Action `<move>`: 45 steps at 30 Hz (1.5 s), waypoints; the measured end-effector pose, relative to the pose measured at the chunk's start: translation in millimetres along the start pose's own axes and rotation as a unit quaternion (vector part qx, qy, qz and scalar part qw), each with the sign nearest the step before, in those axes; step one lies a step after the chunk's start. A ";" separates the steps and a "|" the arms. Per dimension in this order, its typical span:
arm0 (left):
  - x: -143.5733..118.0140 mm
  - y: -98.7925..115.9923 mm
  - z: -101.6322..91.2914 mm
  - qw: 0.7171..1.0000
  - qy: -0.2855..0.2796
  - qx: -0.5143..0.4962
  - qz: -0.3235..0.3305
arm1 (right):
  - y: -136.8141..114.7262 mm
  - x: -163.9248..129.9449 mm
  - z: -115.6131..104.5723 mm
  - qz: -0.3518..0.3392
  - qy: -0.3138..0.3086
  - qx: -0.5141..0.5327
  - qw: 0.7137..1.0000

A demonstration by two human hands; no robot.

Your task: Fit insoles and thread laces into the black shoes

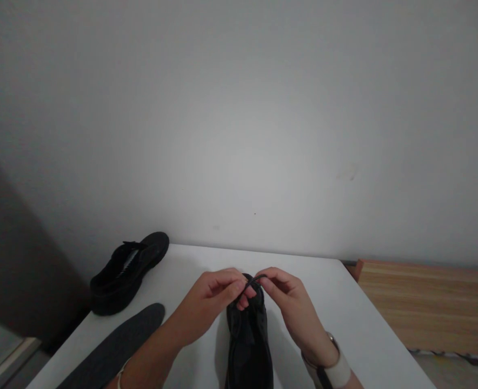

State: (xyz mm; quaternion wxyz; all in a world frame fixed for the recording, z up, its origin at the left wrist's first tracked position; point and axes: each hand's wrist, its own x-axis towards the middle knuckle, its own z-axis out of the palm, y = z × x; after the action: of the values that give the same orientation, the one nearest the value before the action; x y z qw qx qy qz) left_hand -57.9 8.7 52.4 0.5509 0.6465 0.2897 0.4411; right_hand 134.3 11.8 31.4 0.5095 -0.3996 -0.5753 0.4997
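As the left hand (212,300) angles inward, the right hand (290,302) pinches lace (255,279).

Two shoes (249,346) (119,283), one insole (119,343), one table (320,302)

Pale grey wall (255,135) fills most of the view, brightest in a soft patch near the middle and dimming toward the corners, with a faint smudge (350,174) at right and a tiny dark speck (254,214) lower down. White tabletop (316,308) runs back to the wall's foot, a wood-grain panel (429,308) lower right, striped lengthwise. Far left: a dark, slant-edged area (12,232), a pale ledge (12,362) below it.
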 end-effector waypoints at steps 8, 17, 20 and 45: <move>-14.9 -43.2 -36.9 0.976 0.212 -0.024 -0.044 | 29.5 -7.7 -33.8 0.036 0.127 0.294 0.947; -29.5 -73.9 -70.2 0.874 0.438 -0.208 -0.041 | 65.1 -30.1 -60.2 0.066 0.214 0.352 0.909; -29.9 -74.2 -77.8 0.853 0.458 -0.247 -0.032 | 73.6 -36.9 -64.2 0.059 0.181 0.255 0.948; -44.1 -78.4 -30.9 0.894 0.024 0.430 0.125 | 63.2 -43.5 -58.2 -0.018 -0.053 -0.304 0.951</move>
State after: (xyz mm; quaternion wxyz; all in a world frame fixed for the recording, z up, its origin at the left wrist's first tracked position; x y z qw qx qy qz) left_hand -96.2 2.5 -34.4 0.1528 0.8403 0.3810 0.3541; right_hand 195.6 -9.1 -39.9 0.3413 -0.4980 -0.7335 0.3122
